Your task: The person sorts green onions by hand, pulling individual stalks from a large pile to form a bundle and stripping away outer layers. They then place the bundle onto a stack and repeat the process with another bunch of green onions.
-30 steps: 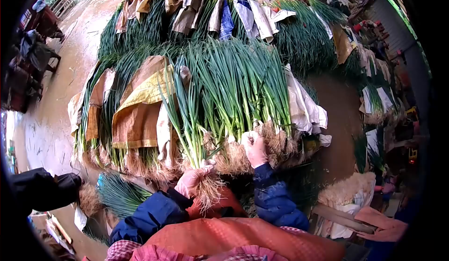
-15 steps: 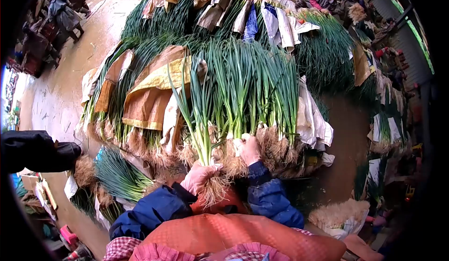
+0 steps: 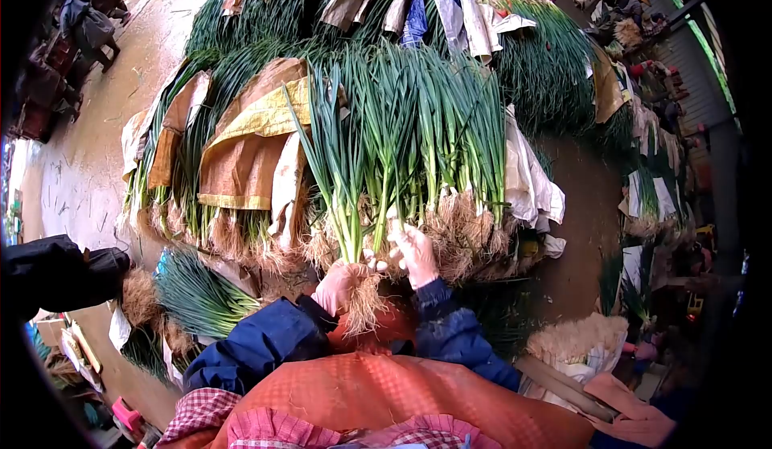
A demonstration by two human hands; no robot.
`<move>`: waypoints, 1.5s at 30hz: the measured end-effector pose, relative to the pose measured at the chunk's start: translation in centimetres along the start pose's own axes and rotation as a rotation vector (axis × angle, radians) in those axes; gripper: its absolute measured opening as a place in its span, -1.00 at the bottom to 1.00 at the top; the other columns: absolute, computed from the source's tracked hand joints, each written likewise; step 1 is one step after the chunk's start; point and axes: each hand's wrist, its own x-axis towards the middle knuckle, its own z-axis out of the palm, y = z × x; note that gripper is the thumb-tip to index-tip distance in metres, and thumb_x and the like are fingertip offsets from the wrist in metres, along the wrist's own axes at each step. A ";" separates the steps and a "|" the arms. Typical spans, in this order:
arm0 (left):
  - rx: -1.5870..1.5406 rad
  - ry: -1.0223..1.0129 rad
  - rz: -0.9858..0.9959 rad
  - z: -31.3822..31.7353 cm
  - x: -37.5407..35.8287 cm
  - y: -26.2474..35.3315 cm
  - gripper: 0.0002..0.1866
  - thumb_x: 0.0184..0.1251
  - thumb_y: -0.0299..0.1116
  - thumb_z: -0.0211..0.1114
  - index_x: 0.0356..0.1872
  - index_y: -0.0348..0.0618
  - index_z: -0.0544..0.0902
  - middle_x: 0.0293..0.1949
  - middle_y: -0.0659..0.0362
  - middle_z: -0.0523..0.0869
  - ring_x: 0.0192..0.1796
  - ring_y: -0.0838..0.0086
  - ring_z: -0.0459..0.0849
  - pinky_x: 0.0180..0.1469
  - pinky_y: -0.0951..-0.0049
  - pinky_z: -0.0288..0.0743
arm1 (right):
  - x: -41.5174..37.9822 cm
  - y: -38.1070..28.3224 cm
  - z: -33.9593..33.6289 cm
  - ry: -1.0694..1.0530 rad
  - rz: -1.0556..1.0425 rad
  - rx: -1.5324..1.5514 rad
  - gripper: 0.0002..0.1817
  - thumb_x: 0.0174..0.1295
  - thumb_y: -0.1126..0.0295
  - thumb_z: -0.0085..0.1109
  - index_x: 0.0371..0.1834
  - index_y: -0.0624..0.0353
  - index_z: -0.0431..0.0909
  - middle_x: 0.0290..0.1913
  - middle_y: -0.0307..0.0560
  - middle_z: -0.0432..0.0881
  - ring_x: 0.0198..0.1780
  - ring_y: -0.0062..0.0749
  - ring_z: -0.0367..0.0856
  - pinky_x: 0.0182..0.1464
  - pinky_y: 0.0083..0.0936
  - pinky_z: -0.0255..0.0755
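My left hand (image 3: 336, 287) is closed around the white lower stems of a bunch of green onions (image 3: 346, 200), with its pale roots (image 3: 366, 308) hanging below. Just to the right, my right hand (image 3: 415, 254) has its fingers bent at the base of more onion stalks; what its fingertips hold is too small to make out. Beyond both hands lies a wide row of green onions (image 3: 450, 119), leaves pointing away and roots toward me. A brown and yellow sack (image 3: 249, 159) covers part of the row on the left.
White sacking (image 3: 531, 180) hangs at the row's right end. A second onion pile (image 3: 547, 71) lies behind. A smaller bundle (image 3: 201, 292) is at lower left, near a dark-sleeved arm (image 3: 64, 272). People (image 3: 84, 23) are at the upper left, and others at the upper right.
The view has shifted, so the piles appear higher and further left. My right hand has drawn slightly back toward me, and a stalk now stands between my hands near the held bunch.
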 end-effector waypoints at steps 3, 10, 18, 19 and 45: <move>-0.015 -0.070 0.017 -1.6 -0.1 0.7 -0.76 0.04 -0.66 0.03 -0.22 -0.24 0.45 -0.34 0.07 0.62 -0.39 0.39 0.63 -0.45 0.50 0.55 | 4.2 2.3 1.4 0.029 0.133 -0.016 -0.86 0.13 0.45 0.14 -0.25 0.20 0.52 -0.54 -0.32 0.47 -0.62 -0.77 0.29 -0.70 -0.69 0.18; -0.025 0.026 -0.190 -1.0 -2.0 3.3 -0.84 0.05 -0.54 0.05 -0.32 -0.30 0.51 -0.52 0.09 0.61 -0.56 0.37 0.59 -0.53 0.42 0.54 | -1.9 0.3 4.3 0.049 -0.094 0.254 -0.82 0.24 0.37 -0.05 -0.20 0.25 0.41 -0.40 -0.21 0.52 -0.50 -0.60 0.49 -0.60 -0.69 0.37; -0.071 -0.095 -0.335 -3.4 -2.0 4.1 -0.84 0.13 -0.51 0.02 -0.26 -0.25 0.50 -0.47 0.09 0.59 -0.40 0.34 0.63 -0.41 0.40 0.58 | -3.2 -3.5 2.3 -0.252 0.158 0.176 -0.59 0.27 0.33 -0.06 0.17 0.22 0.27 -0.49 -0.36 0.40 -0.62 -0.78 0.29 -0.70 -0.87 0.12; -0.047 -0.084 -0.359 -2.5 -2.3 4.4 -0.84 0.14 -0.51 0.02 -0.27 -0.24 0.50 -0.47 0.09 0.60 -0.41 0.35 0.64 -0.41 0.39 0.58 | -0.2 -2.4 2.8 -0.288 0.217 0.260 -0.63 0.26 0.36 -0.05 0.11 0.24 0.33 -0.54 -0.40 0.38 -0.64 -0.79 0.28 -0.72 -0.87 0.08; 0.192 0.173 -0.036 1.0 -1.3 0.4 -0.80 -0.03 -0.68 0.08 -0.31 -0.38 0.55 -0.54 0.12 0.57 -0.60 0.44 0.52 -0.60 0.47 0.44 | 3.5 3.8 2.2 0.214 -0.013 0.021 -0.94 0.06 0.48 0.14 -0.43 0.21 0.47 -0.53 -0.26 0.51 -0.64 -0.66 0.36 -0.64 -0.75 0.23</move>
